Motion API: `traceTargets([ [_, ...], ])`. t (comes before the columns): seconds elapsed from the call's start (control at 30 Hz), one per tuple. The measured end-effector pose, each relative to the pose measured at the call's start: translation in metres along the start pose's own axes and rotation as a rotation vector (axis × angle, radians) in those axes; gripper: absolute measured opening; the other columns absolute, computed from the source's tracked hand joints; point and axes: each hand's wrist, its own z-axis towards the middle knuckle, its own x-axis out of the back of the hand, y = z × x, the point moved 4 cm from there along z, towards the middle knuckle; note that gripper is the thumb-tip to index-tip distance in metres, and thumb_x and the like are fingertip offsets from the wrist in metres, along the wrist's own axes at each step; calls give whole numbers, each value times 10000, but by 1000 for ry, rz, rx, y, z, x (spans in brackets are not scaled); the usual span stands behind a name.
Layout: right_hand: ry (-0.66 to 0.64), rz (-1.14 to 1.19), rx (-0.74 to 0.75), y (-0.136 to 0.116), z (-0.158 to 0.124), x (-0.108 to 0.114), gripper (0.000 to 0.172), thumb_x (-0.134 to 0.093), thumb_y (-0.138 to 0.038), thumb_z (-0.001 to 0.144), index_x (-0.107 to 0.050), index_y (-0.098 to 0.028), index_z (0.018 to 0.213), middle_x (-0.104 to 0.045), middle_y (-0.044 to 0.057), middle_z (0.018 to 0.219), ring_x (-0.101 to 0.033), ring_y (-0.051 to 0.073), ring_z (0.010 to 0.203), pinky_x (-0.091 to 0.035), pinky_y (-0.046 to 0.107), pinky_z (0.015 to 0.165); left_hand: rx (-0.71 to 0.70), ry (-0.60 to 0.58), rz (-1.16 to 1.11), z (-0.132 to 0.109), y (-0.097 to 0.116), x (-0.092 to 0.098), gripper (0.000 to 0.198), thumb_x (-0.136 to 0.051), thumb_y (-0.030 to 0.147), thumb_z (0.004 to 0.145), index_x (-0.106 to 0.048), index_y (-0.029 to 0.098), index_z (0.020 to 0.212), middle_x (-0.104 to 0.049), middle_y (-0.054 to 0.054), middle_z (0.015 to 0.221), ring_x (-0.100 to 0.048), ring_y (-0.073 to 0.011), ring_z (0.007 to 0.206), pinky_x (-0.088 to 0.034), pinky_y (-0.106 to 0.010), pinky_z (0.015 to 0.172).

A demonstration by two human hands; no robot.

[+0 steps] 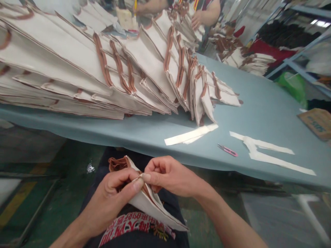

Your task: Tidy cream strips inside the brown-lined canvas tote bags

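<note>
A cream fabric piece with brown edging (152, 208), like the sewn pieces on the table, lies over my lap. My left hand (116, 189) pinches its upper edge between thumb and forefinger. Right beside it, my right hand (170, 175) pinches the same edge, so the two thumbs almost meet. A bunched brown part (117, 164) of the piece sticks up behind my left hand. What lies exactly between the fingertips is too small to make out. On the table, beyond my right hand, rests a pair of pink thread snips (227, 150).
Stacks of cream pieces with brown trim (144, 65) cover the table's far left. Pale strips (191, 135) and more strips (279, 162) lie on the blue-grey table (248, 120). A co-worker's hand (198, 19) is across the table. A cardboard piece (315, 122) sits at the right.
</note>
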Motion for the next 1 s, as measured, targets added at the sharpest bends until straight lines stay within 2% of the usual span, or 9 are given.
traceTargets([
  [0.1, 209, -152, 131, -7, -11, -3, 412, -787, -573, 943, -648, -188, 894, -616, -40, 743, -514, 111, 649, -396, 241, 606, -19, 151, 62, -3, 4, 1, 382, -682, 443, 1023, -735, 202, 731, -739, -2, 736, -627, -158, 686, -479, -226, 649],
  [0.2, 431, -347, 205, -4, -24, -10, 224, -754, -409, 955, -689, -195, 943, -690, -6, 835, -600, 144, 735, -445, 259, 664, -67, 238, 153, -4, 7, -2, 361, -650, 411, 1025, -761, 210, 746, -742, -7, 764, -641, -172, 716, -492, -240, 670],
  [0.4, 680, -396, 196, 43, -24, -22, 188, -701, -402, 984, -700, -217, 956, -693, -16, 791, -635, 153, 687, -460, 261, 655, -237, 292, 247, 1, -3, -9, 259, -639, 294, 981, -794, 219, 788, -798, 11, 766, -707, -153, 656, -539, -197, 626],
  [0.47, 752, -456, 208, 57, -24, -24, 156, -686, -371, 984, -701, -223, 937, -685, -19, 770, -638, 157, 679, -446, 265, 658, -245, 284, 250, -1, -11, -8, 267, -631, 287, 979, -794, 214, 781, -801, 5, 762, -724, -154, 659, -551, -187, 631],
  [0.53, 767, -516, 217, 64, -25, -26, 122, -679, -327, 978, -695, -227, 910, -683, -22, 759, -643, 155, 675, -430, 266, 661, -194, 255, 250, -4, -20, -6, 268, -636, 311, 996, -807, 209, 817, -819, -14, 826, -743, -168, 721, -565, -194, 680],
  [0.63, 714, -559, 231, 64, -26, -28, 84, -687, -263, 946, -676, -226, 872, -683, -24, 758, -650, 156, 694, -412, 265, 674, -59, 200, 194, -9, -32, -3, 291, -649, 383, 1023, -800, 205, 850, -801, -25, 863, -732, -186, 786, -563, -208, 716],
  [0.8, 602, -449, 133, 70, -20, -32, 108, -668, -147, 853, -608, -229, 819, -621, -57, 676, -603, 136, 617, -380, 240, 614, 87, 191, 57, -18, -42, -7, 418, -676, 536, 989, -742, 196, 756, -706, 0, 730, -600, -163, 649, -500, -214, 600],
  [0.93, 611, -500, 100, 84, -19, -42, 153, -658, -102, 817, -585, -234, 787, -615, -56, 674, -594, 142, 617, -363, 260, 624, 149, 181, 217, -26, -46, -8, 465, -627, 565, 1011, -738, 210, 732, -686, 3, 701, -593, -176, 665, -488, -217, 600],
  [1.0, 657, -521, 133, 87, -22, -47, 161, -692, -127, 825, -586, -239, 782, -652, -45, 720, -644, 164, 688, -399, 273, 676, 76, 162, 353, -28, -47, -5, 461, -597, 549, 1038, -748, 226, 744, -699, 0, 711, -627, -184, 683, -521, -208, 629],
])
